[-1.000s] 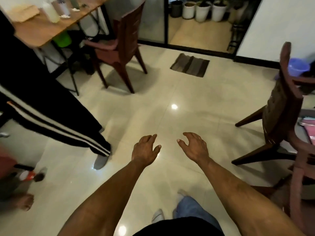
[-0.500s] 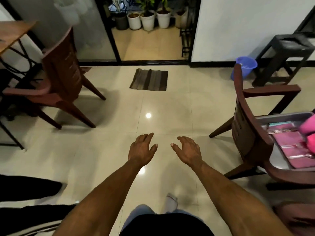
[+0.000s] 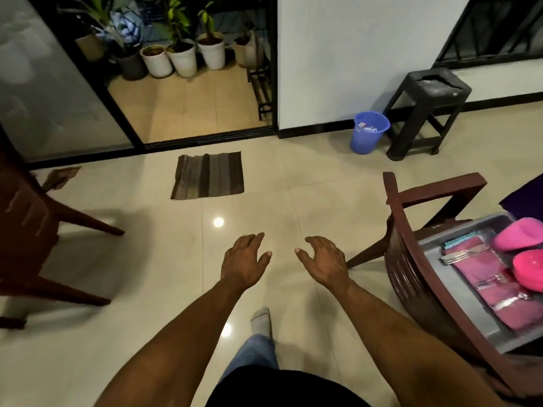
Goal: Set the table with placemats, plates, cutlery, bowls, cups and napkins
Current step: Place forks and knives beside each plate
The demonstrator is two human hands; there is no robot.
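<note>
Standing on the shiny tiled floor [image 3: 152, 259] with both arms stretched out front. Left hand [image 3: 242, 261] hanging in the air, fingers loosely spread and a bit bent, gripping nothing. Right hand [image 3: 324, 264] doing the same just beside it, palm down, fingers relaxed and slightly curled, also holding nothing. Not touching each other or anything else.

Task stuff sitting off to the right: a grey tray [image 3: 446, 254] resting on the seat of a dark wooden chair [image 3: 411, 274], behind its curved backrest. Lying in the tray: pink placemats [image 3: 487, 268], stacked flat, with cutlery [image 3: 458, 255] laid across them, looking like forks, though too small to say for sure. A strip of teal cloth [image 3: 459, 241] peeking out at the far edge of the pink stack. Two pink bowls [image 3: 529, 270] sitting at the tray's right side, the far one turned upside down.

Also hanging around: another dark wooden chair [image 3: 26, 239] at the left edge, a striped brown mat [image 3: 208, 176] lying on the floor ahead by the doorway, a blue bin [image 3: 368, 132] standing against the white wall next to a black stool [image 3: 426, 110], and potted plants [image 3: 182, 54] lined up past the open door. One socked foot [image 3: 261, 320] poking out below, between the arms.
</note>
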